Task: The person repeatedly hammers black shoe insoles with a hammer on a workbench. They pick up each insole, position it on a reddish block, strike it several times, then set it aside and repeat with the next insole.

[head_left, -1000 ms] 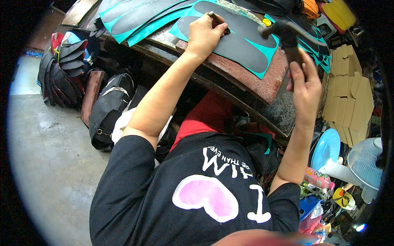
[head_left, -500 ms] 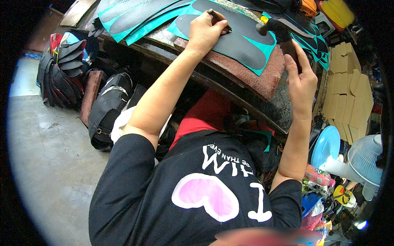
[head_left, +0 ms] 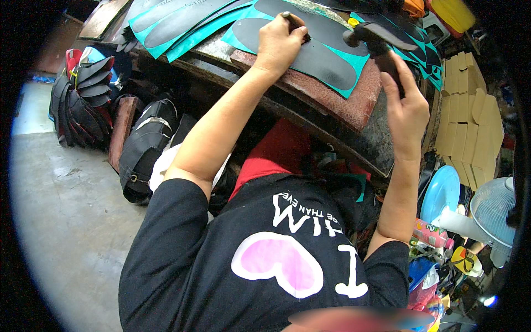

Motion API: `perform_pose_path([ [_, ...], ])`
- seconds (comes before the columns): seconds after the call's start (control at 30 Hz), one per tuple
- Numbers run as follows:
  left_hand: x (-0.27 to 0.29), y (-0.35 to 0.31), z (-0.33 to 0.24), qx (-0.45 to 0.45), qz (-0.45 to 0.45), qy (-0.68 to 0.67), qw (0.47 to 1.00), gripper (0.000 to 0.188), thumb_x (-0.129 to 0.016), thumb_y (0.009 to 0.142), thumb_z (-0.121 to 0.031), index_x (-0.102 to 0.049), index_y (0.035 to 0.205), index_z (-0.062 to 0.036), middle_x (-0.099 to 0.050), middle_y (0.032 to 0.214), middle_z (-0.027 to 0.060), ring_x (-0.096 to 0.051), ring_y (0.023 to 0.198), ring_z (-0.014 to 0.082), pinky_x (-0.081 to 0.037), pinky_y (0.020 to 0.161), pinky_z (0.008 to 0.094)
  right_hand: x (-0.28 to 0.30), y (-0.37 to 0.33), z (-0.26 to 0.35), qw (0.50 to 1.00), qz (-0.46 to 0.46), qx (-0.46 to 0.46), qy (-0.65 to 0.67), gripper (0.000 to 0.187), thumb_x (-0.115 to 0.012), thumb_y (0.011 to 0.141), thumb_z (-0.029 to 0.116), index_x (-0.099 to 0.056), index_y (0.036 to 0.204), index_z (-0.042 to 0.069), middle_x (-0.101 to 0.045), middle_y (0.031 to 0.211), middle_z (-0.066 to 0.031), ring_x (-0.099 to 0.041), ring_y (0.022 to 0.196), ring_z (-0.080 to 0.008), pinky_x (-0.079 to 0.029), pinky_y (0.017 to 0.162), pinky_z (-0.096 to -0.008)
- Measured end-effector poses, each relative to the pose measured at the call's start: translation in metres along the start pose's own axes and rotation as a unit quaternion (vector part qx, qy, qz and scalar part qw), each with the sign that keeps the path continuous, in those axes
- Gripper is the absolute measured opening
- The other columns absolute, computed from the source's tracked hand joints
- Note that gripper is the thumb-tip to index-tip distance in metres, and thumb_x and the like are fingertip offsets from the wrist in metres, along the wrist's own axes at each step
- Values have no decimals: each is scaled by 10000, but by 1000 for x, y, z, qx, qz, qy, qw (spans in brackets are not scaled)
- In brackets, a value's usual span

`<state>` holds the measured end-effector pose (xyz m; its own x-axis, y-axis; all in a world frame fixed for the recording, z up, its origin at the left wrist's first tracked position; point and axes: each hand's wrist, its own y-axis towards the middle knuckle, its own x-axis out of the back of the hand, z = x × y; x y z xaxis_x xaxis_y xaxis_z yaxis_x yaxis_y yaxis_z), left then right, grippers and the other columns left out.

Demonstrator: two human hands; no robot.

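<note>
My left hand [head_left: 279, 48] grips a short dark rod-shaped tool [head_left: 286, 16], like a punch, over the printed sheet. Its lower end meets or nearly meets the surface; my fingers partly hide it. The sheet [head_left: 326, 63] is teal with large dark grey sole shapes. Beneath it is a reddish-brown rough pad [head_left: 362, 102] on the bench. To the right, my right hand [head_left: 408, 110] is closed round the handle of a hammer [head_left: 379, 40]. The dark hammer head hangs beside the sheet's right end, apart from the tool in my left hand.
More teal sheets with sole shapes [head_left: 185, 25] overlap at the bench's left. Bundled black curved pieces [head_left: 88, 102] stand on the floor [head_left: 72, 205]. Cardboard boxes [head_left: 464, 110], a blue round basin-like thing [head_left: 441, 193] and a fan [head_left: 495, 207] are at the right.
The hammer head has risen slightly and turned, so more of its long curved end shows. My left hand keeps its grip on the rod-shaped tool in nearly the same spot.
</note>
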<state>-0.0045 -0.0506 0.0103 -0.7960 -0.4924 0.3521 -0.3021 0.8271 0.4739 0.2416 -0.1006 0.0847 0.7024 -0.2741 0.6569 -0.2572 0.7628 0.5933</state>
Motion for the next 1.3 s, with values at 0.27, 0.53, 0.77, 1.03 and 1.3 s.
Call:
perform_pose_path([
  [0.27, 0, -2, -2, -94, 46, 10, 994, 132, -712, 857, -127, -656, 935, -36, -715, 839, 138, -709, 784, 241, -561, 718, 328, 22, -2, 29, 984, -99, 22, 148, 389, -711, 898, 126, -632, 1275, 67, -711, 1132, -103, -668, 1008, -147, -513, 868, -300],
  [0.53, -8, -7, -13, -45, -8, -57, 997, 123, -698, 851, -100, -638, 925, -23, -702, 820, 163, -713, 738, 251, -566, 681, 342, -4, -11, -5, 1000, -18, 2, -20, 353, -667, 922, 276, -643, 1261, 180, -691, 1140, -128, -699, 958, -301, -544, 785, -347],
  [0.77, -3, -5, -7, -58, 78, -17, 995, 156, -711, 875, -115, -651, 985, -21, -727, 876, 112, -717, 795, 184, -569, 715, 304, 28, -8, 18, 987, -81, -26, 140, 380, -702, 903, 136, -634, 1271, 74, -705, 1134, -115, -666, 986, -154, -508, 865, -297],
  [1.03, -15, -11, -16, -138, -11, 74, 988, 176, -705, 863, -131, -630, 994, -40, -701, 822, 158, -706, 729, 259, -557, 666, 332, 6, -18, 3, 997, 14, -65, -44, 374, -675, 916, 264, -631, 1265, 137, -682, 1144, -160, -677, 1014, -338, -533, 839, -365],
  [1.3, -12, -11, -12, -70, 73, -42, 994, 153, -704, 864, -134, -637, 942, -21, -710, 822, 140, -714, 741, 236, -563, 691, 333, 42, -20, 18, 978, -141, -36, 148, 384, -685, 917, 129, -619, 1291, 74, -708, 1124, -103, -661, 921, -165, -518, 814, -298],
])
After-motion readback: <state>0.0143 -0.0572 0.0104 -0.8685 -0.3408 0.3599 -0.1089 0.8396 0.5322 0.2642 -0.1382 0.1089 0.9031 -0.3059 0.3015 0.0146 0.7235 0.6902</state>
